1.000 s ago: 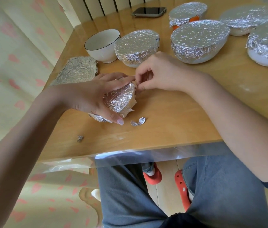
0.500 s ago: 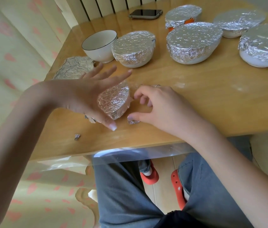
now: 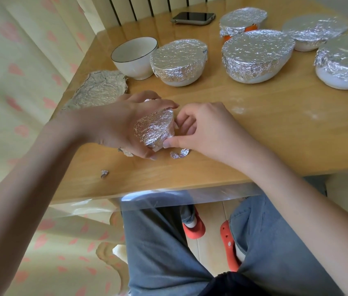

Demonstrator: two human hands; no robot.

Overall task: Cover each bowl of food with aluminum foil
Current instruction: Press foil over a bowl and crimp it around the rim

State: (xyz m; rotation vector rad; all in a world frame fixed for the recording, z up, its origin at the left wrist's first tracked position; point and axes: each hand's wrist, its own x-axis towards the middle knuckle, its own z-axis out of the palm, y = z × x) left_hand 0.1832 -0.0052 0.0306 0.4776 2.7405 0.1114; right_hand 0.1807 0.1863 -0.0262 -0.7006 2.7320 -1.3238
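Both hands are back on the small foil-wrapped bowl [image 3: 153, 129] near the table's [image 3: 254, 133] front edge: the left hand [image 3: 126, 122], splayed open half a second ago, now grips it tilted, while the right hand [image 3: 200, 129] seemingly pinches the foil's rim, so sealing has resumed; one white bowl [image 3: 133, 57] remains uncovered

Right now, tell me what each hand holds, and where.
The left hand grips the small foil-covered bowl round its side. The right hand pinches the foil at the bowl's rim.
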